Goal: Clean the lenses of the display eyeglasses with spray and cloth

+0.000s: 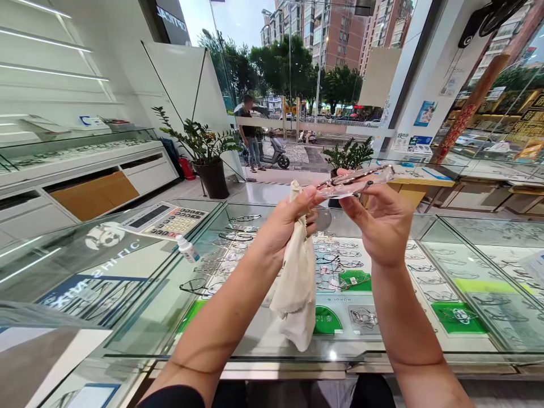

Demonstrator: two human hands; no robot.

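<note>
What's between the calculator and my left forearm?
In the head view, a small white bottle and several eyeglass frames show between them.

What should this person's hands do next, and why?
Perhaps lift the loose end of the pale cloth to the eyeglasses: the cloth hangs from the left hand, while the right hand holds the eyeglasses up beside it.

- Left fingers (312, 217): partly hidden behind the thumb and the crumpled off-white cloth (296, 289).
- Slim brown-and-clear plastic spectacles (352, 178): partly covered by the right fingers (385, 195).
- Small white plastic bottle (187, 249): label print too small to read.
- Rows of thin-rimmed display glasses (240, 237) under the glass surface (357, 352): partly blocked by both forearms.
- Black sleeve (178, 398): cut off by the bottom edge.
</note>
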